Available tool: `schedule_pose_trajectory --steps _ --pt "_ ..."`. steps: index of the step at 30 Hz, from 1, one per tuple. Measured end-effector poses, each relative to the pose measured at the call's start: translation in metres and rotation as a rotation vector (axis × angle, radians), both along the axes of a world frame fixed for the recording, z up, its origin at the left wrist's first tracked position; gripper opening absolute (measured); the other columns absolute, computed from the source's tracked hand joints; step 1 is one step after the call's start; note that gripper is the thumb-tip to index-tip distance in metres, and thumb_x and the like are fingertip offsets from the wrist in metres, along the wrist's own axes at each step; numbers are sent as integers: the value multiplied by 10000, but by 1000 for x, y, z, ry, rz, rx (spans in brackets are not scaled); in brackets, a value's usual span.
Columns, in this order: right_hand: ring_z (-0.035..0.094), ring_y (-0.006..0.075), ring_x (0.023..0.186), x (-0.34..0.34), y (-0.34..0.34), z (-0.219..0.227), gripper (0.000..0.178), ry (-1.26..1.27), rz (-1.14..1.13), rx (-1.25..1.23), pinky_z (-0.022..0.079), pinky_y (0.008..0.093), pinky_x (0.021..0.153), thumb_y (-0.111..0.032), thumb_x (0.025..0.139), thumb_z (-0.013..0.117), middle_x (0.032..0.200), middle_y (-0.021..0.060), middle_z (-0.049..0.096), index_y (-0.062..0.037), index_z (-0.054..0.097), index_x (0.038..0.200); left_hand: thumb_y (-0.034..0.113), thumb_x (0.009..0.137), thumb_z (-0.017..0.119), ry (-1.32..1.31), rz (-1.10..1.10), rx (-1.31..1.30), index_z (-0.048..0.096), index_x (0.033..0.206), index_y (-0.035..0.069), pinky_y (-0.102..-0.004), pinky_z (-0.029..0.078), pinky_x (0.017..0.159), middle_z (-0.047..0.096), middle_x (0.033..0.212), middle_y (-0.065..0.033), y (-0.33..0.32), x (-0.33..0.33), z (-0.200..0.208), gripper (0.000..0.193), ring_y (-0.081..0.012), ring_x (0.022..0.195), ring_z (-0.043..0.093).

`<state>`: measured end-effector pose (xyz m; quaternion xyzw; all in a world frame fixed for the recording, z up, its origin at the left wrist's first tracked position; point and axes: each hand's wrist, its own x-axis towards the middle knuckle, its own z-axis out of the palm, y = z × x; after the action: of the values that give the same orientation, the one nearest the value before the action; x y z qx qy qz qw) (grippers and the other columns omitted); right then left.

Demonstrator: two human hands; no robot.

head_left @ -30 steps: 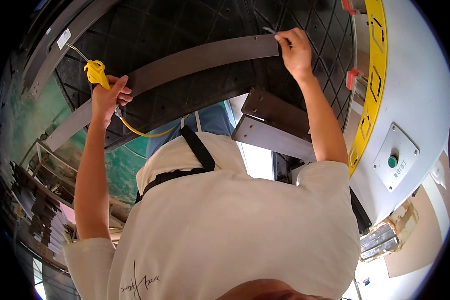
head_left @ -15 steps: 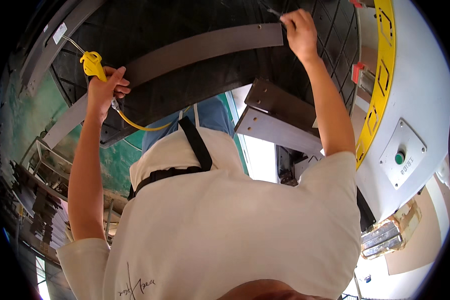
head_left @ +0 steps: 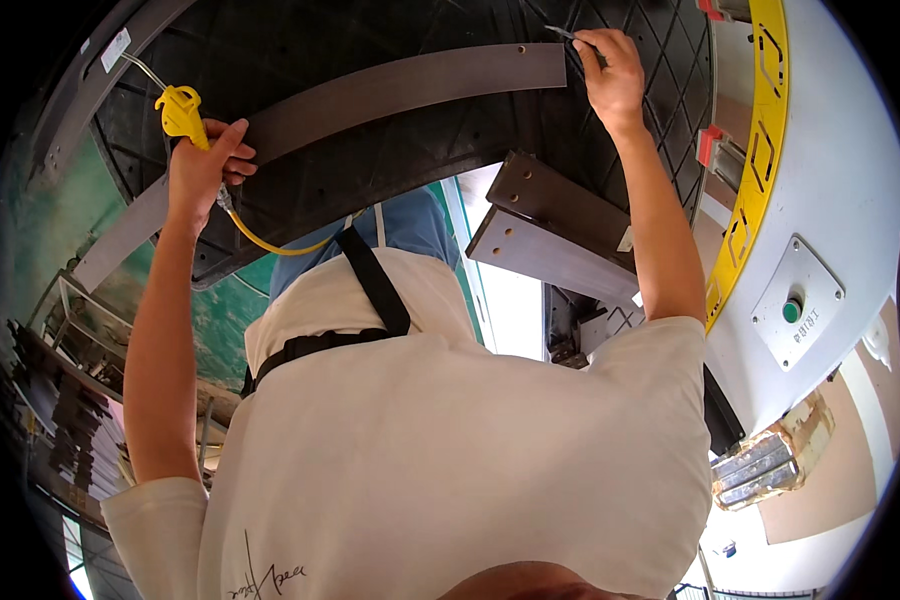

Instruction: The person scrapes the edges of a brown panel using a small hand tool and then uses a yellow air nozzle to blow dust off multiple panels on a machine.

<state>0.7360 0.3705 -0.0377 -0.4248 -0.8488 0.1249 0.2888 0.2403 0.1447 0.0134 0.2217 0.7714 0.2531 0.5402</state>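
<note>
My left hand [head_left: 205,170] is wrapped round a yellow air blow gun [head_left: 180,112], its thin metal nozzle pointing to the far left. A yellow hose [head_left: 260,240] runs from the gun's lower end. Just beyond the right end of a long flat grey-brown metal strip [head_left: 400,88], my right hand [head_left: 613,80] pinches a thin, pointed tool [head_left: 560,32]; the fingers hide much of it, so its kind is unclear. The strip has a small hole near its right end and lies across a black ribbed work surface [head_left: 660,110].
Another long strip [head_left: 105,90] lies at the far left. Brown and grey metal bars with holes [head_left: 545,215] lie between my body and right arm. A yellow slotted rail [head_left: 760,150] edges a white machine panel with a green button [head_left: 792,311] on the right.
My right hand has shifted slightly right and nearer, and more of the thin tool shows. The left hand still holds the blow gun. The whole view has moved a little.
</note>
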Motion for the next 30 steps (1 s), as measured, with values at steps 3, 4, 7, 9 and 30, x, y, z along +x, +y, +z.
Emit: schedule_pose_trajectory --steps 3,4,7,9,30 --pt "667 269 919 1 7 8 96 -113 195 28 524 397 830 -69 931 773 975 42 720 -74 791 1026 317 1004 768 -6 9 12 664 1170 42 -272 543 614 749 852 -55 1 0 0 338 -157 689 731" --pt "666 270 916 0 9 11 97 -149 228 30 523 396 829 -63 927 772 970 38 719 -73 791 1022 308 1002 768 -5 8 24 662 1198 32 -272 547 614 752 855 -62 1 2 2 356 -158 690 734" --pt "663 277 909 -1 9 17 100 -222 281 -1 522 397 824 -44 913 769 954 32 714 -69 787 1009 295 1000 767 -4 4 18 657 1275 22 -272 552 619 756 866 -72 4 4 7 403 -158 698 738" --pt "660 284 907 1 3 17 101 -226 255 -69 520 402 820 -33 905 767 943 34 708 -65 780 999 298 1002 765 -6 0 3 660 1308 32 -270 548 626 757 879 -68 5 2 4 419 -153 709 735" --pt "687 365 872 -52 -105 -1 70 -45 -398 -94 549 450 772 -133 907 766 911 138 680 -76 738 935 277 1000 761 -24 6 12 676 1274 36 -269 546 624 766 894 -66 -1 -1 -1 375 -157 711 743"
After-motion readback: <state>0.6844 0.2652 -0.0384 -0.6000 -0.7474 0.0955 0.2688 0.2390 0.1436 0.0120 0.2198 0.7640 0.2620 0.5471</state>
